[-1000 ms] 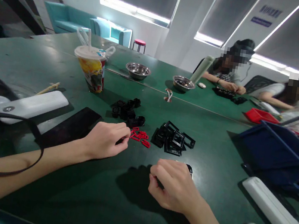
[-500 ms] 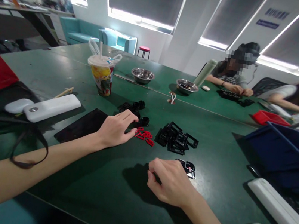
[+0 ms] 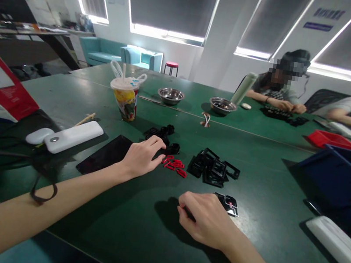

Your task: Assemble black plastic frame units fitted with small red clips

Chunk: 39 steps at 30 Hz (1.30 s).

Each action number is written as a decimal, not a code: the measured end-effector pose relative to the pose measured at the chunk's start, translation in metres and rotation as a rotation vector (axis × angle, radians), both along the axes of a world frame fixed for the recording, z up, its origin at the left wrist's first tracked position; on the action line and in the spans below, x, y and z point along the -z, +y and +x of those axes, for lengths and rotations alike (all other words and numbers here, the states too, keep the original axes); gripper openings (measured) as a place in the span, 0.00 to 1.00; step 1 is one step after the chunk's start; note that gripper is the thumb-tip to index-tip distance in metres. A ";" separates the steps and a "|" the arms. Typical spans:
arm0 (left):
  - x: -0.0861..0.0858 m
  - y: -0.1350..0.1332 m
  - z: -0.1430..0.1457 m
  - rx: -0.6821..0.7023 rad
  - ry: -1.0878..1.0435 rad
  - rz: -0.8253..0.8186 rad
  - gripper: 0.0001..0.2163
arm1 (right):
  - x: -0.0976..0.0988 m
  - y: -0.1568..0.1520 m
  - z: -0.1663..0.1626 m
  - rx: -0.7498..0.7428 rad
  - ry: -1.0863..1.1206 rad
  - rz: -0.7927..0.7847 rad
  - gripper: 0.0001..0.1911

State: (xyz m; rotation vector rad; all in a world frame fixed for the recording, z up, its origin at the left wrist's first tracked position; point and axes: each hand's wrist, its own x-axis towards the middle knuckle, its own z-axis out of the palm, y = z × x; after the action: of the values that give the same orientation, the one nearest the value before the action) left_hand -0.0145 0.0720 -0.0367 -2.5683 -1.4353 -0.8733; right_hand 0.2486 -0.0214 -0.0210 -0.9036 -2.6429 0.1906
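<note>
Thumb and fingers stand parted on the left hand (image 3: 143, 156), with a visible gap between them; its fingertips are by a pile of small, chunky black plastic parts (image 3: 165, 132), though whether they touch is hard to tell. Small red plastic loops (image 3: 177, 164) lie just beside its thumb. Curled into a loose fist, the right hand (image 3: 204, 219) hides whatever its fingers may hold. Beside its knuckles lies a flat, glossy black-and-silver piece (image 3: 230, 205). Beyond that, rectangular black plastic frames (image 3: 212, 168) lie heaped on the dark green tabletop (image 3: 129, 213).
</note>
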 end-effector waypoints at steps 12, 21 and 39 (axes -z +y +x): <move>0.000 0.003 0.001 -0.049 0.012 -0.062 0.14 | 0.000 0.000 0.000 -0.013 -0.050 -0.054 0.06; -0.002 0.000 0.002 -0.086 0.054 -0.124 0.17 | -0.002 -0.001 0.000 -0.012 -0.078 -0.067 0.07; -0.002 0.002 0.002 -0.102 0.022 -0.187 0.14 | 0.000 -0.001 0.002 0.010 -0.122 -0.064 0.07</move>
State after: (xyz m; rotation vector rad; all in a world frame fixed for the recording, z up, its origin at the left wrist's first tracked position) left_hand -0.0125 0.0737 -0.0347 -2.5952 -1.7002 -0.7261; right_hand 0.2511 -0.0223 -0.0207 -0.9778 -2.7574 0.2250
